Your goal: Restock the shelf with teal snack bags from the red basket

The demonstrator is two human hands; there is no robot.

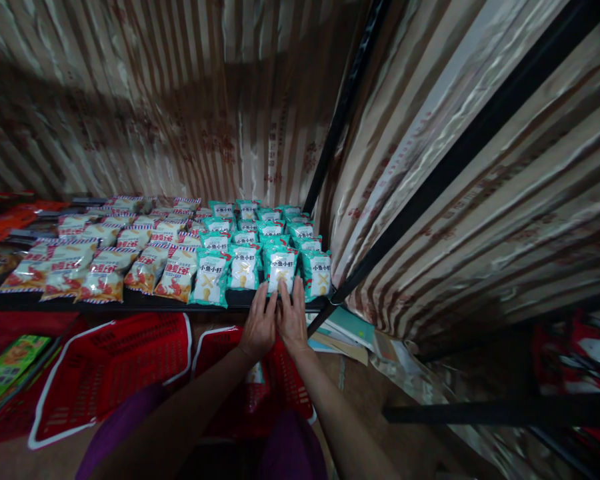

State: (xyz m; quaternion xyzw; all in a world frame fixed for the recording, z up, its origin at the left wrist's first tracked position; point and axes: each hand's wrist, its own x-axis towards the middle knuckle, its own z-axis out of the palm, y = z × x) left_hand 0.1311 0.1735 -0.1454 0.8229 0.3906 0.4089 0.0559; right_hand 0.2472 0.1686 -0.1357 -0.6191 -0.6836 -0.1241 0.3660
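Both of my hands are side by side at the front edge of a black shelf (pixel 240 299). My right hand (pixel 293 320) has its fingers stretched out, with the tips against the lower part of a teal-and-white snack bag (pixel 283 263). My left hand (pixel 260 327) is also open, its fingers extended just below that bag; whether they touch it I cannot tell. More teal snack bags stand in rows around it, including one on the left (pixel 243 267) and one on the right (pixel 320 270).
Red-and-white snack bags (pixel 103 277) fill the shelf's middle left. Below are a red basket (pixel 125 347) and another red basket (pixel 285 373) under my arms. A black post (pixel 410 220) slants up at the right, before striped curtains (pixel 180 100). Papers (pixel 350 327) lie below the shelf's right end.
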